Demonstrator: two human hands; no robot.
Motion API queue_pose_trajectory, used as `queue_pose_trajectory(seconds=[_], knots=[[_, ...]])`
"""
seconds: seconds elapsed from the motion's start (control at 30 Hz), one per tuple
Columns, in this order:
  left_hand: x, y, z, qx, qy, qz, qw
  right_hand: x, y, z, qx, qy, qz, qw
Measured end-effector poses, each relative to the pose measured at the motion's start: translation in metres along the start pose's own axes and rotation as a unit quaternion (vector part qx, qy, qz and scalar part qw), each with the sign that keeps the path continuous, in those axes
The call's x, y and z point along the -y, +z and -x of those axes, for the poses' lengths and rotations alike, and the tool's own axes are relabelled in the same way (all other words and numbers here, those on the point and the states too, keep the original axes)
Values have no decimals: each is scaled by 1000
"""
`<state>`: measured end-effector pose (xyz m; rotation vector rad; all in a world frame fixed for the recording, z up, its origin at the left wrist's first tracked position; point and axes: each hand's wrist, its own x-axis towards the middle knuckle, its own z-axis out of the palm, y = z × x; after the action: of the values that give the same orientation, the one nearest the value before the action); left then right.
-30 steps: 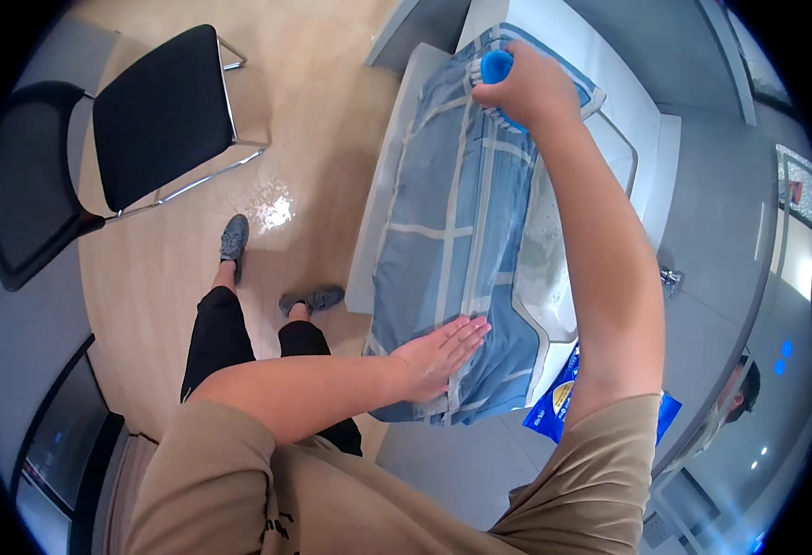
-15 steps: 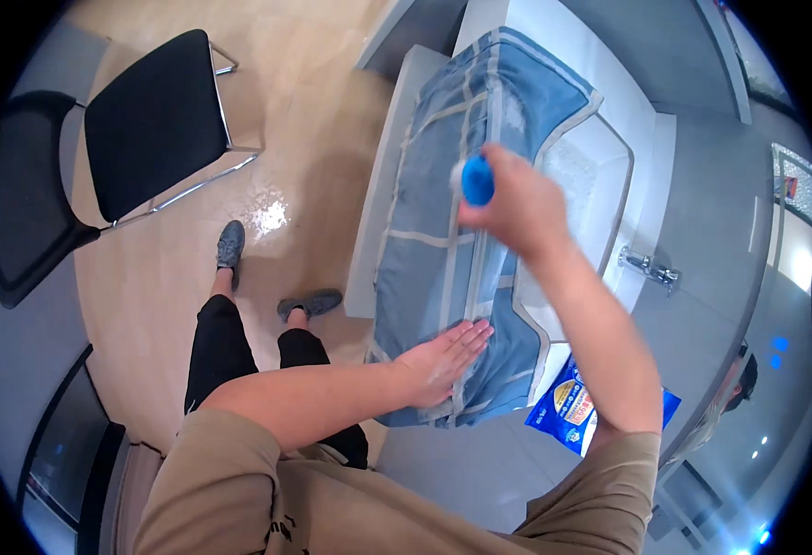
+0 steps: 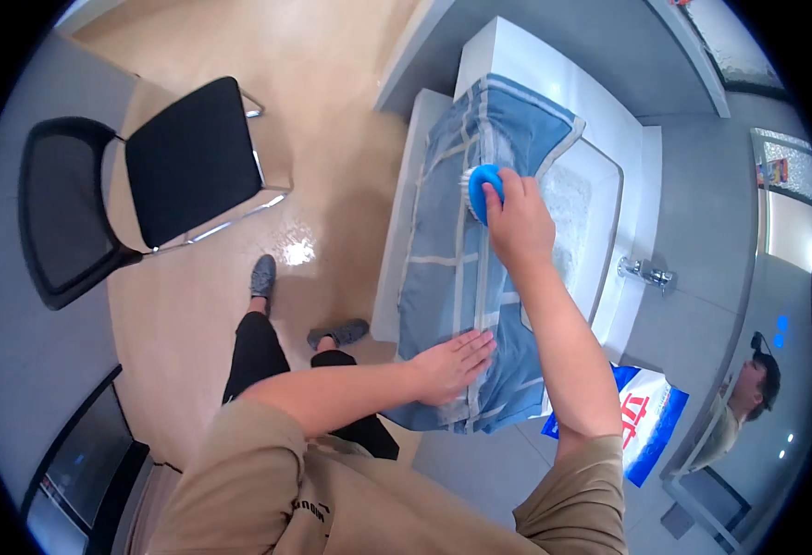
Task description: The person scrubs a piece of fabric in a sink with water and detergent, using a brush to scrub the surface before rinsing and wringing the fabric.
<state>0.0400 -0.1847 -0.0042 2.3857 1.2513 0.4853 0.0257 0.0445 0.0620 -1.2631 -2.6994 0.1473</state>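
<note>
Resting flat, fingers extended, the left hand [image 3: 449, 370] lies nearest, on the six o'clock end of a blue cloth [image 3: 438, 296] draped over a white sink [image 3: 609, 208], while at one o'clock the right hand [image 3: 522, 222] clutches a blue brush [image 3: 480, 191].

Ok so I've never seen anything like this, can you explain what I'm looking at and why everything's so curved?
There's no machine here, just a person's two bare hands. The camera sits on their head looking down, and its wide fisheye lens bends straight edges. A blue checked cloth with pale stripes is spread partly over a white sink. The left hand lies flat on the cloth, fingers extended. The right hand grips a blue brush with pale bristles. Beyond the sink is a metal faucet; a black chair stands at left.
</note>
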Motion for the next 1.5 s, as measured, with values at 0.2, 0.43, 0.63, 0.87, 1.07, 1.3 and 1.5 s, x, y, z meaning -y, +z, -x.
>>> queue_pose_trajectory(seconds=[0.2, 0.43, 0.63, 0.87, 1.07, 1.3, 1.5], knots=[[149, -101, 53, -69, -29, 56, 996, -20, 6, -54, -44, 71, 7, 996], [339, -198, -135, -155, -13, 107, 982, 1, 7, -75, 64, 195, 31, 978], [364, -150, -231, 14, 195, -79, 977, 9, -2, -95, 119, 333, 19, 935], [359, -155, -224, -13, 155, -143, 978, 23, -14, -21, 191, 438, -27, 878], [352, -159, -238, 18, 163, -176, 971, 23, -10, -86, 78, 447, -69, 888], [356, -158, -230, 14, 150, -204, 967, 33, -20, 47, 188, 514, -117, 829], [347, -154, -243, 41, 164, -225, 960, 34, -2, -61, 113, 489, -148, 852]])
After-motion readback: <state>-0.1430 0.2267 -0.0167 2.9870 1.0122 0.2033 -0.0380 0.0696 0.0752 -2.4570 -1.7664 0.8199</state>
